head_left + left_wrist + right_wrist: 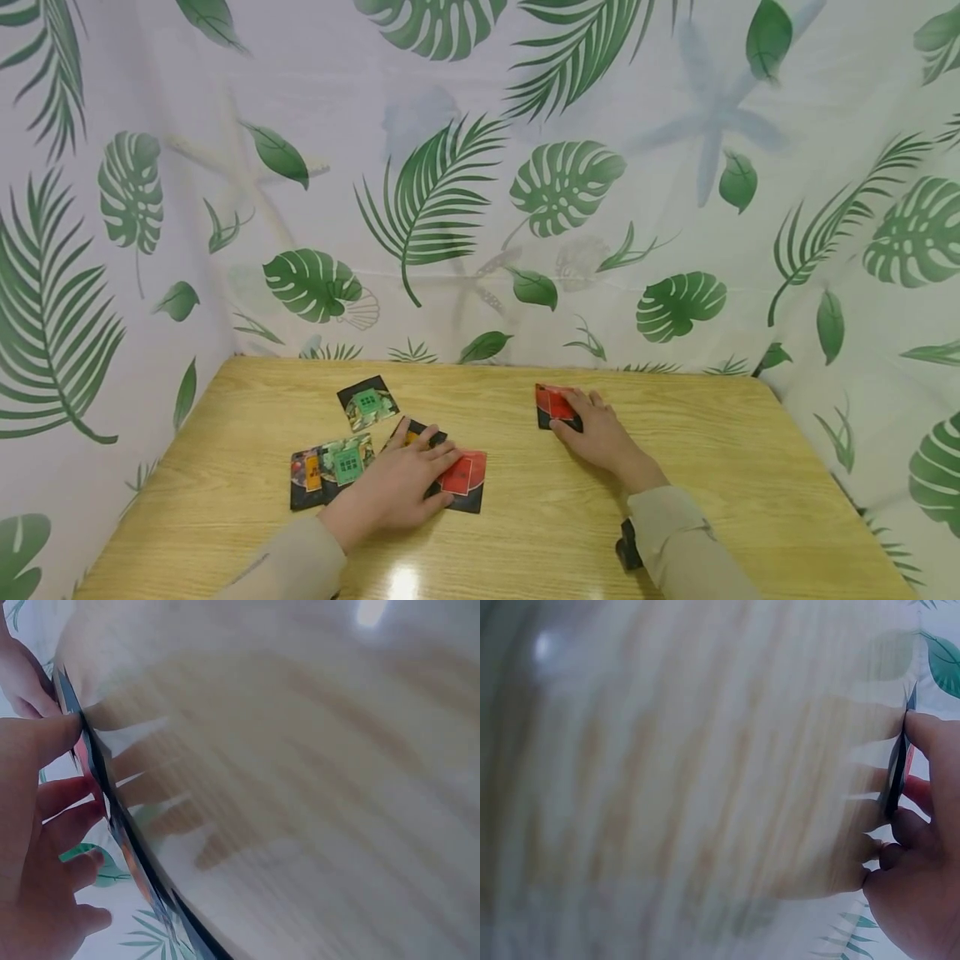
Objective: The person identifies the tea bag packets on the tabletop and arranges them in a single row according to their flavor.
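Note:
Several flat packets with dark edges and coloured labels lie on the left half of the table. My left hand (405,483) rests over them with its fingers spread. Its thumb and nearest fingers touch a packet with a red label (462,479), and its far fingertips reach a dark packet with an orange label (414,432). Further right, my right hand (603,437) holds another red-labelled packet (548,406) at its right side. The thumb (922,731) lies on one end and the curled fingers come to the other end, low at the tabletop.
A packet with a green label (367,403) lies apart at the back left. Nearer, another green-labelled packet (347,461) overlaps one with an orange label (306,479). The glossy wooden table (525,525) meets a leaf-print curtain (480,250) behind and at both sides.

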Action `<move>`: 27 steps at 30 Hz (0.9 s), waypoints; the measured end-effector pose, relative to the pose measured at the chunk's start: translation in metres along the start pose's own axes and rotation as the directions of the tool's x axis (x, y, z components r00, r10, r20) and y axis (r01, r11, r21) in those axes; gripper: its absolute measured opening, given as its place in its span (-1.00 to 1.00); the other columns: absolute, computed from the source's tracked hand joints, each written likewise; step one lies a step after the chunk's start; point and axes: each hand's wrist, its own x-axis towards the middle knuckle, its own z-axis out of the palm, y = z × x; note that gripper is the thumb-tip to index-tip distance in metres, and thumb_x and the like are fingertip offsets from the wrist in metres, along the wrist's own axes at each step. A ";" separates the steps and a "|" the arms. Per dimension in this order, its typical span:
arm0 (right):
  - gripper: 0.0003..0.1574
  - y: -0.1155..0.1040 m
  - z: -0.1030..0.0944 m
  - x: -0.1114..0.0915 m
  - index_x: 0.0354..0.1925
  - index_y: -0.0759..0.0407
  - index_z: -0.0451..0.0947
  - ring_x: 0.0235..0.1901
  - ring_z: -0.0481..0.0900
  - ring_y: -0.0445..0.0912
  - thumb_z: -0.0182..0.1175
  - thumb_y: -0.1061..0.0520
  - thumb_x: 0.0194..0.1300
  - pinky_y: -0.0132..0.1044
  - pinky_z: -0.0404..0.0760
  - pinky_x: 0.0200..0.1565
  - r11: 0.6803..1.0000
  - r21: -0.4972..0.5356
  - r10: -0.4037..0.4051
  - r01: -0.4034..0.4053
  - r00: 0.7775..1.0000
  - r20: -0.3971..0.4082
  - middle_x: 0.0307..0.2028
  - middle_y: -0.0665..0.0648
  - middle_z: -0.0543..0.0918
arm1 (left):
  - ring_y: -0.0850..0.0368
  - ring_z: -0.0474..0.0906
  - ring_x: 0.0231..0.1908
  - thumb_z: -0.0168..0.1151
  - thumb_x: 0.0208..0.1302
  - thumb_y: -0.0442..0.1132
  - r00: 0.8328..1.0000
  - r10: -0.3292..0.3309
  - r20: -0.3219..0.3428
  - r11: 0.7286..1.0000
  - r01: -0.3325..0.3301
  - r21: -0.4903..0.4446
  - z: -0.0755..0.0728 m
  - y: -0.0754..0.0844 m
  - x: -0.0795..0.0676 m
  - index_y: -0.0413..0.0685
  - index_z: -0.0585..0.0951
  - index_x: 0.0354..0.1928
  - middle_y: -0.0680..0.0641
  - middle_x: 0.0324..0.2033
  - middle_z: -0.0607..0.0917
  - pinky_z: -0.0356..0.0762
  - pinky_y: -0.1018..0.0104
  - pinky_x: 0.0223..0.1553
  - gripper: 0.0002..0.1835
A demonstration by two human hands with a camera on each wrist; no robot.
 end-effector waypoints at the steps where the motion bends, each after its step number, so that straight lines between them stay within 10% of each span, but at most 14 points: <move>1: -0.08 0.000 0.000 0.000 0.62 0.33 0.14 0.60 -0.05 0.50 0.09 -0.18 0.61 0.46 0.01 0.55 1.000 0.002 0.001 -0.001 1.000 0.000 0.61 0.47 0.13 | -0.22 0.19 0.61 0.07 0.59 0.20 1.000 -0.007 0.005 1.000 0.007 0.003 0.000 0.001 0.003 0.05 0.36 0.60 -0.05 0.55 0.43 -0.08 -0.46 0.58 -0.31; 27: -0.07 0.005 0.001 0.002 0.64 0.31 0.12 0.61 -0.07 0.49 0.08 -0.19 0.62 0.49 0.05 0.52 1.000 -0.006 -0.004 0.005 1.000 0.022 0.62 0.46 0.10 | -0.12 0.08 0.66 -0.05 0.66 0.16 0.983 -0.152 0.106 0.988 0.154 -0.012 0.002 0.017 0.051 0.02 0.12 0.70 -0.05 0.67 0.17 0.07 -0.28 0.61 -0.26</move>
